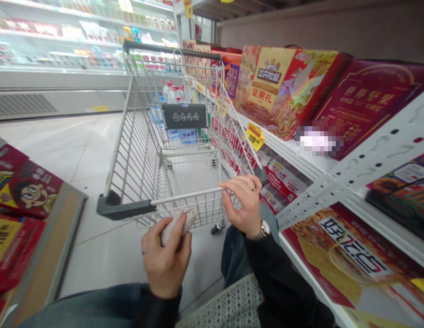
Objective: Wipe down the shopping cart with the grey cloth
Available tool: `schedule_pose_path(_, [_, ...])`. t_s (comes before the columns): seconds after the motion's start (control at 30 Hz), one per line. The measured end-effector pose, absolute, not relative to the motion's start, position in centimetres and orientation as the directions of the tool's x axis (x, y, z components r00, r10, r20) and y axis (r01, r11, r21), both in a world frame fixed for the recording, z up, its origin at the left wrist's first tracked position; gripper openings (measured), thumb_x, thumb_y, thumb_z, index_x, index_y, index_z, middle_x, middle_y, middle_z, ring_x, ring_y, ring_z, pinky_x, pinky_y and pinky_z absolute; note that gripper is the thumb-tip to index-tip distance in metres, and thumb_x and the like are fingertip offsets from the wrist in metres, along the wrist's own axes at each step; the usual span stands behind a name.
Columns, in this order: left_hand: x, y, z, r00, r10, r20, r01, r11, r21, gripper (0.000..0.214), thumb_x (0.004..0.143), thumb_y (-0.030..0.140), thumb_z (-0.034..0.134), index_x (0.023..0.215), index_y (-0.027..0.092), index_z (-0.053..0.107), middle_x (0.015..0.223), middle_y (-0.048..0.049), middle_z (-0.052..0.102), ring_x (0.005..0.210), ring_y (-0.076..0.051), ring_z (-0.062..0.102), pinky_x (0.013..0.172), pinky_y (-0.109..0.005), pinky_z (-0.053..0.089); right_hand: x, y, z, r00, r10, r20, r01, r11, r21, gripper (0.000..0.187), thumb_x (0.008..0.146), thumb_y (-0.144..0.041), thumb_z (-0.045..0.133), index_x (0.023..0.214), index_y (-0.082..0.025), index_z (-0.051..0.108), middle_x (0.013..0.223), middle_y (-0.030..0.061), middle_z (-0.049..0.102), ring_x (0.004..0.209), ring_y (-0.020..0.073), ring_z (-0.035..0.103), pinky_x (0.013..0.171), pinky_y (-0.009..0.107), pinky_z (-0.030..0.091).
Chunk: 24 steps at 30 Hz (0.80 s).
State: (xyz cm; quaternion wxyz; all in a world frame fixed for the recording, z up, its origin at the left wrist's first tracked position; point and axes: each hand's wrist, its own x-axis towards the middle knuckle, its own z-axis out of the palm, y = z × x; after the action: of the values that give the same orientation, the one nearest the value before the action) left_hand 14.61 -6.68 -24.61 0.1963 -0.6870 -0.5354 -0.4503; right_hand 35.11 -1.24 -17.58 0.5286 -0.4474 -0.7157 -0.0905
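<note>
Two hands: the left hand point(167, 260) was closed around a crumpled pale-grey cloth point(190, 219); the right hand point(243, 202) lay with bent fingers over the near top rail point(187, 196), and whether it gripped firmly could not be told.
Cloth: sat just below the rail of the shopping cart point(118, 146); whether they touched was unclear.
Rail: ran crosswise before the person, its dark-grey corner sleeve point(126, 208) nearer the left hand, its opposite end nearer the right.
Red gift box point(276, 86): read 三只松鼠 and 坚果礼.
Maroon gift box point(365, 105): read 世界坚果.
Price tag point(254, 135): was yellow, showing 119.00.
Lower-shelf carton point(355, 248): read 好吃点.
Dark panel point(185, 116): bore four round symbols, too small to read.
</note>
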Motion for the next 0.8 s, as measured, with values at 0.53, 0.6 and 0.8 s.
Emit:
schedule_pose_path(0.53, [14.1,-6.6,-25.1,0.106,0.583,0.805,0.905,-0.392,0.165,0.047,0.078,0.014,0.076,0.123,0.024,0.066,0.116,-0.0129,0.061,0.107,-0.024,0.06,0.096,-0.04,0.049,35.5,-1.3,-17.8,-0.032,0.554,0.832,0.748,0.565,-0.347,0.015,0.092,-0.02,0.059,0.102,-0.027,0.068,0.097,-0.0023,0.076,0.101,0.0172,0.067,0.113,0.042,0.027])
schedule_pose_path(0.6, [14.0,-6.6,-25.3,0.11,0.591,0.799,0.902,-0.398,0.17,0.048,0.078,0.014,0.075,0.124,0.024,0.065,0.117,-0.0128,0.061,0.107,-0.024,0.06,0.096,-0.04,0.049,35.4,-1.3,-17.7,-0.032,0.555,0.831,0.749,0.564,-0.348,0.015,0.092,-0.02,0.059,0.101,-0.027,0.068,0.097,-0.0022,0.076,0.101,0.0173,0.067,0.113,0.042,0.027])
schedule_pose_path(0.8, [13.8,-6.5,-24.8,0.046,0.557,0.829,0.914,-0.358,0.19,0.052,0.076,0.013,0.077,0.126,0.025,0.065,0.12,-0.0132,0.061,0.109,-0.025,0.06,0.099,-0.041,0.048,35.5,-1.3,-17.7,-0.03,0.559,0.829,0.735,0.575,-0.361,0.014,0.093,-0.02,0.058,0.102,-0.027,0.067,0.098,-0.0024,0.076,0.101,0.017,0.067,0.114,0.042,0.026])
